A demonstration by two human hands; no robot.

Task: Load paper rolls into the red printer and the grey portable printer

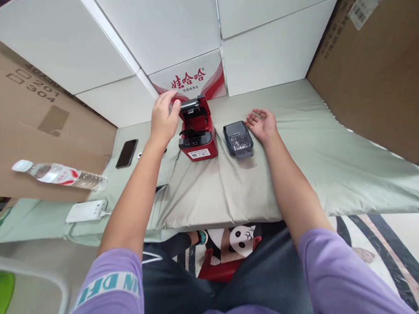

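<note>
A red and black box-shaped device [199, 140], which looks like a small label printer, stands on the cloth with its lid raised and its dark inside showing. My left hand [165, 116] is beside the lid's left edge, thumb and fingers apart; whether the thumb touches the lid I cannot tell. To the right of the printer lies a smaller dark grey device [238, 136] with a shiny dark strip at its front edge. My right hand [263, 125] rests on the cloth just right of it, palm turned up, fingers loosely spread and holding nothing.
A pale green cloth [228, 191] covers the surface. At left are a phone [127, 153], a plastic water bottle [64, 175] and a white power bank [86, 211] with a cable. White boxes [269, 51] stand behind; cardboard boxes [388, 78] flank the sides.
</note>
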